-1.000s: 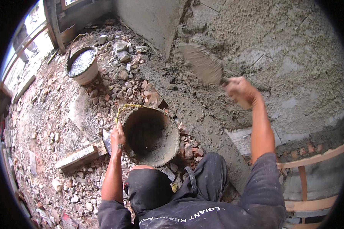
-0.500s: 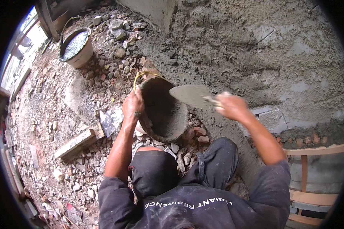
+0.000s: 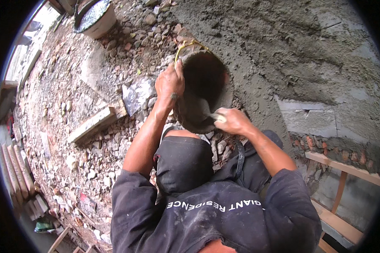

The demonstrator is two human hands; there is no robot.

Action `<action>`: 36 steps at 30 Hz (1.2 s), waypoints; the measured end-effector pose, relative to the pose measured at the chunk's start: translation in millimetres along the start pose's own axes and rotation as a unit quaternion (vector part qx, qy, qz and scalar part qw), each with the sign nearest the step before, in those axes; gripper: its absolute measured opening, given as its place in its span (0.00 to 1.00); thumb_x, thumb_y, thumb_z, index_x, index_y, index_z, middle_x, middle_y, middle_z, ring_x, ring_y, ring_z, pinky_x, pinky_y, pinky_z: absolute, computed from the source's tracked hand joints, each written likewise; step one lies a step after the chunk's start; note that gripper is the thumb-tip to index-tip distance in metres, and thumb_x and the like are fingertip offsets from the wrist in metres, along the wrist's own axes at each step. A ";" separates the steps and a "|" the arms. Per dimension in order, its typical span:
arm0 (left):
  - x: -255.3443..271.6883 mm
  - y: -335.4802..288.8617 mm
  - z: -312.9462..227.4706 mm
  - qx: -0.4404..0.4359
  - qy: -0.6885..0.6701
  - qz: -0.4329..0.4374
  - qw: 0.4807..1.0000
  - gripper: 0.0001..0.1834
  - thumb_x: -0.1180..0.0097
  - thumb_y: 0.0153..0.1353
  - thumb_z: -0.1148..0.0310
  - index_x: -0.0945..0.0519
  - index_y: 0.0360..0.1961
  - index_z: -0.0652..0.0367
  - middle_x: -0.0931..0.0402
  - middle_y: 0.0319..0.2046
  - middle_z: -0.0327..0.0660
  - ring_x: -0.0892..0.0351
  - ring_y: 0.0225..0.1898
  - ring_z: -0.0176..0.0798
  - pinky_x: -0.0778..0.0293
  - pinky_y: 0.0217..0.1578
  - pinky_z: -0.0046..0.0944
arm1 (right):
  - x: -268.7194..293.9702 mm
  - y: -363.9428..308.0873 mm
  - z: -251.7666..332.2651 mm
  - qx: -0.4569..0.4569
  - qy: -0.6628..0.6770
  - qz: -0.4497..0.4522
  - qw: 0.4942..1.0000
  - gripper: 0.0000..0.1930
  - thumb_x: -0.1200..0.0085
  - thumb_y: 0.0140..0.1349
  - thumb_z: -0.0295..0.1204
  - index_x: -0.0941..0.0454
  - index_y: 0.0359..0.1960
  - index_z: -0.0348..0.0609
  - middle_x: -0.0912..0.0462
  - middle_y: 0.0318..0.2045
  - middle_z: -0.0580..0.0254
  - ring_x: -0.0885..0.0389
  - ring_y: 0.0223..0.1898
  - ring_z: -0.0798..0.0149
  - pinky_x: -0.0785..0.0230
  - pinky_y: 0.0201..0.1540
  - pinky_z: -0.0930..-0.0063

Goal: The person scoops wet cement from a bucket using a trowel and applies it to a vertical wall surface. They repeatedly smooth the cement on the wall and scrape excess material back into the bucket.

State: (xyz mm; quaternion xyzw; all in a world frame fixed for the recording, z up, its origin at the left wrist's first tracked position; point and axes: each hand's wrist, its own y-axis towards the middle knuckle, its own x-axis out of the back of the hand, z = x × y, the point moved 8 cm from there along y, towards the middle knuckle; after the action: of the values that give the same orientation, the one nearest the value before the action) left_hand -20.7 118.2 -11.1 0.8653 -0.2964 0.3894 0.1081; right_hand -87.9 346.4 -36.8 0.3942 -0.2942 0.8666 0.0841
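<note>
L hand (image 3: 169, 86) grips bucket (image 3: 229, 93) @ rim, R hand (image 3: 233, 120) grasps trowel (image 3: 219, 118) dipped inside bkt.

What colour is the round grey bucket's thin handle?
The thin handle is yellow; see head view.

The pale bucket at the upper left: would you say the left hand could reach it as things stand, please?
Probably not: the left hand is busy holding the tilted bucket, and the pale bucket stands well beyond it, across rubble.

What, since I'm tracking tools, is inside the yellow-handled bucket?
A blurred trowel blade, its handle in the right hand. Shadow hides the bottom of the bucket; the blade covers what's beneath.
</note>
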 end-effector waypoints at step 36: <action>-3.9 15.4 -13.3 -0.004 0.033 -0.037 0.999 0.29 0.68 0.68 0.49 0.20 0.37 0.61 0.21 0.33 0.58 0.22 0.37 0.61 0.29 0.41 0.56 | 162.2 -53.7 -72.1 -0.167 -0.313 -0.065 0.933 0.17 0.46 0.56 0.38 0.26 0.49 0.59 0.20 0.31 0.59 0.19 0.31 0.62 0.23 0.30 0.65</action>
State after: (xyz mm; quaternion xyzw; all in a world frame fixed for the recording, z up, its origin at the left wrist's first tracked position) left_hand -40.1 113.2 -5.7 0.8618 -0.2619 0.4126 0.1362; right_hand -222.8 417.6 68.6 0.6440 -0.4203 0.6301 0.1083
